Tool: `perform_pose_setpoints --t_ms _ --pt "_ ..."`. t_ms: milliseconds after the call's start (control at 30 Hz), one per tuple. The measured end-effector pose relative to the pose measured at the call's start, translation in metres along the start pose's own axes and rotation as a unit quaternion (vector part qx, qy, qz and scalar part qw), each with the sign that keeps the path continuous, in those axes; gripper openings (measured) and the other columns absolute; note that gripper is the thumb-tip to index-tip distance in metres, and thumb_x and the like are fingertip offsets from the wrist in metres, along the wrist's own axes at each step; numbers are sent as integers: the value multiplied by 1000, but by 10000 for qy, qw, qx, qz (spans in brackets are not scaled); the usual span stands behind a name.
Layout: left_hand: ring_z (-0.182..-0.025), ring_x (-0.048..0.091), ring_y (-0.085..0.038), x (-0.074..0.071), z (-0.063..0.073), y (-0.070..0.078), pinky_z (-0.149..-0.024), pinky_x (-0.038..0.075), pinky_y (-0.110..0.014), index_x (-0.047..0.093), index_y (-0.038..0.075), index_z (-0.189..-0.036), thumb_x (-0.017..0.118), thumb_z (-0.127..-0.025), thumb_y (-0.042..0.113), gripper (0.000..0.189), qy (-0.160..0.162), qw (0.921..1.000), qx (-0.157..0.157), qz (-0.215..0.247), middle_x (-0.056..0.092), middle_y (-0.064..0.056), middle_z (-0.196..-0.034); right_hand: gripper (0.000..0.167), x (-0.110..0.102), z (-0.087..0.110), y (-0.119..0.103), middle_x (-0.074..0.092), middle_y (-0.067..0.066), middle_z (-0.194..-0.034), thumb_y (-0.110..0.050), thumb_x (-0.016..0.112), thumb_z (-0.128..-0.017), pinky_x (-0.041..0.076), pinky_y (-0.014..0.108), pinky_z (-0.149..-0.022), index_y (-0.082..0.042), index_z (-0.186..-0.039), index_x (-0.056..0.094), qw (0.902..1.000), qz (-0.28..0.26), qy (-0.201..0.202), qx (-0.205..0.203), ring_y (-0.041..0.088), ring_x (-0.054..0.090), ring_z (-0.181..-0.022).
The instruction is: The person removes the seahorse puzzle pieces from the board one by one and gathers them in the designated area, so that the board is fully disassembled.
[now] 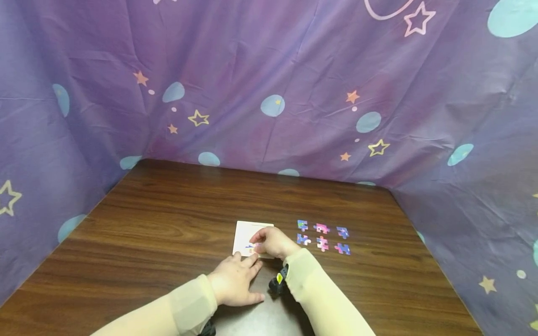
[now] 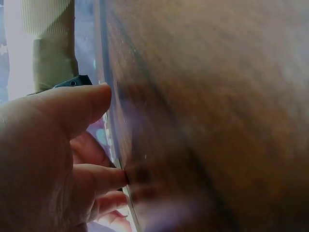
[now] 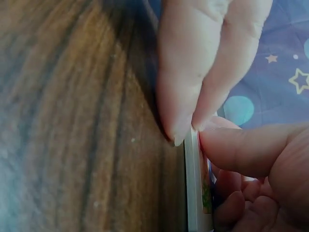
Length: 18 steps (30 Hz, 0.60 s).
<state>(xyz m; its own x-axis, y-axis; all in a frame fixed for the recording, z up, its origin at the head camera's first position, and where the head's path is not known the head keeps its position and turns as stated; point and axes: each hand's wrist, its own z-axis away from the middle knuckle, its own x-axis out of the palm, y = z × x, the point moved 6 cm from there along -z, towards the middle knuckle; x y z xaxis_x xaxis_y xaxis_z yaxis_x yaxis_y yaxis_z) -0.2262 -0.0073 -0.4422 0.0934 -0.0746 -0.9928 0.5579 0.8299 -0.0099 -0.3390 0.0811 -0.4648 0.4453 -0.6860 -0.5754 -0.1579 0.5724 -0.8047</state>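
Note:
A white square puzzle tray (image 1: pixel 244 232) lies on the table, with colourful jigsaw pieces (image 1: pixel 249 249) along its near side. My right hand (image 1: pixel 275 243) reaches over the tray from the right, and its thumb and curled index finger pinch a pinkish jigsaw piece at the near side. The hand covers much of that piece. In the right wrist view, the right thumb (image 3: pixel 241 149) is right at the tray's rim. My left hand (image 1: pixel 235 280) lies with fingers spread, its fingertips at the tray's near edge.
To the right of the tray, several loose jigsaw pieces (image 1: pixel 322 228) in blue, pink and purple lie in two rows on the brown wooden table (image 1: pixel 189 200). A purple curtain (image 1: pixel 235 93) with stars stands around the table's back and sides.

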Motion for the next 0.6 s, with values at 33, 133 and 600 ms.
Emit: perform_pose_setpoints --t_ms 33,133,600 --pt "-125 45 -42 0 0 0 -103 40 -46 49 13 -142 49 -83 71 83 -12 10000 3 -12 41 -6 -149 20 1 -1 0 65 0 -83 7 72 -74 45 23 -70 1 -93 71 10000 14 -6 16 11 53 -78" --pt "-122 48 -41 1 -1 1 -98 44 -44 49 12 -142 49 -83 72 83 -29 9999 27 -112 42 -4 -149 19 1 -2 1 64 0 -82 5 74 -74 44 23 -70 0 -93 70 9999 -14 -28 119 11 53 -77" --pt "-115 51 -35 -2 -11 6 -83 50 -41 50 16 -141 51 -79 75 85 -25 9987 -60 -501 46 -4 -146 14 1 -3 1 64 1 -75 3 66 -76 44 23 -69 1 -88 70 9985 -284 100 454 12 55 -73"
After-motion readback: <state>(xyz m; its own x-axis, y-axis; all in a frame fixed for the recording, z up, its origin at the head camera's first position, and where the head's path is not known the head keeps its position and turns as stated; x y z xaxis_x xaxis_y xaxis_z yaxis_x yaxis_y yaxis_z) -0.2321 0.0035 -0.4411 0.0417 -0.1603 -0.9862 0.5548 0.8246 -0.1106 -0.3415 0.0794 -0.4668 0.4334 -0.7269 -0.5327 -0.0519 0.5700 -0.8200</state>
